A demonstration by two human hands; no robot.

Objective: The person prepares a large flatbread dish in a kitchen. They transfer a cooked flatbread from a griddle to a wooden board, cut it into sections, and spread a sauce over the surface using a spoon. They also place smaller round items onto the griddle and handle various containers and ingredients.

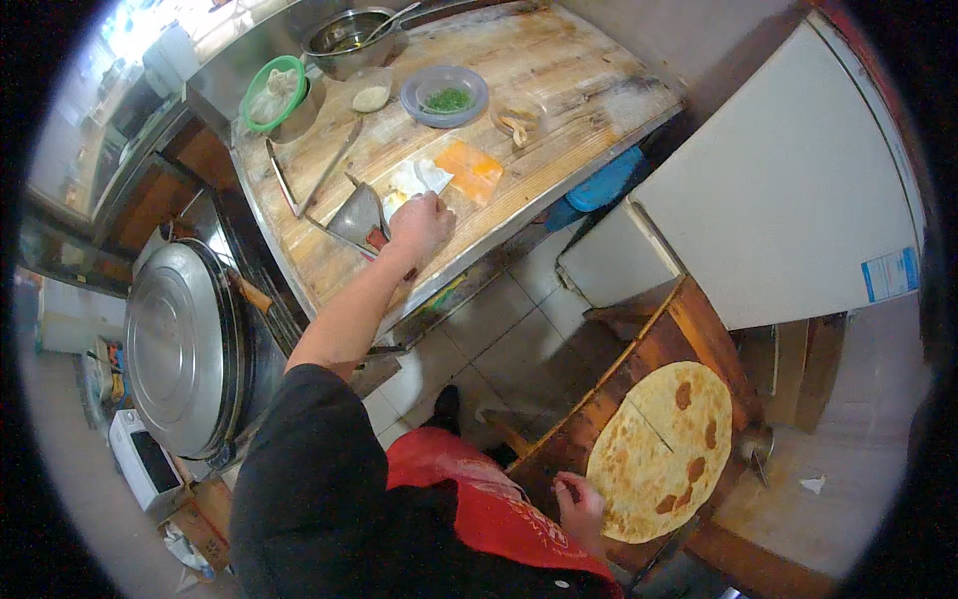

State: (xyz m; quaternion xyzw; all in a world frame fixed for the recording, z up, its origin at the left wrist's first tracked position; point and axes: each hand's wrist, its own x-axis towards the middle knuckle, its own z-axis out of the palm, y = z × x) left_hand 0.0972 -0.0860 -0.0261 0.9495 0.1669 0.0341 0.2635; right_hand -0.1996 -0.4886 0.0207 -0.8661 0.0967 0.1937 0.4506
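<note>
My left hand [423,224] reaches over the floured wooden worktop, its fingers bent at a crumpled white sheet [408,183]; whether they grip it is hidden. An orange sheet [471,171] lies against the white one. Just left of this hand is a wide metal scraper [356,217] with a red part at its handle. Metal tongs [299,196] lie spread farther left. My right hand [580,503], low in the view, is loosely curled with a gap between thumb and finger, beside the edge of a large round browned flatbread [658,457]. A thin dark line crosses the bread's surface.
Along the worktop's back stand a steel bowl [329,46] with a spoon, a green-rimmed container [253,112], a tub of chopped greens [425,116] and small clear containers. A round metal-lidded griddle [176,348] is at left. A white cabinet [778,180] stands at right, above tiled floor.
</note>
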